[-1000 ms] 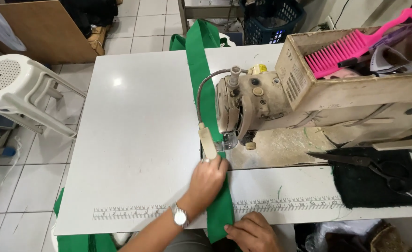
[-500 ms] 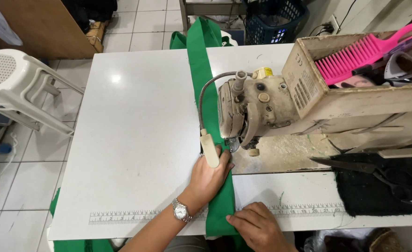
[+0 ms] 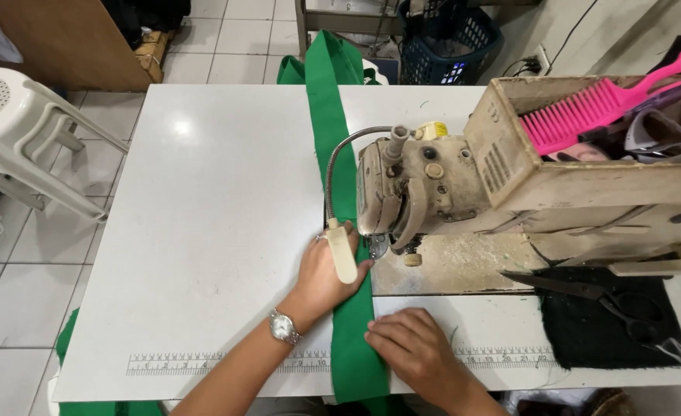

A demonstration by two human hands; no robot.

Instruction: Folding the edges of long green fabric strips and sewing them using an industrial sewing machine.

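Note:
A long green fabric strip (image 3: pixel 334 154) runs from the table's far edge, under the head of a beige sewing machine (image 3: pixel 425 189), to the near edge. My left hand (image 3: pixel 321 270), with a wristwatch, lies flat on the strip just left of the needle area, partly behind the small lamp head (image 3: pixel 344 250) on a flexible neck. My right hand (image 3: pixel 410 350) presses its fingertips on the strip's right edge near the table's front. Neither hand grips anything; both rest on the cloth.
Black scissors (image 3: pixel 587 293) lie on a dark cloth patch (image 3: pixel 610 323) at the right. A pink comb (image 3: pixel 595 104) sits in the box on top of the machine. White plastic stool (image 3: pixel 24 139) stands left of the white table (image 3: pixel 217 216); a dark basket (image 3: pixel 448 38) stands behind.
My right hand has come further up onto the table and onto the strip's right edge. My left hand stays on the strip beside the needle.

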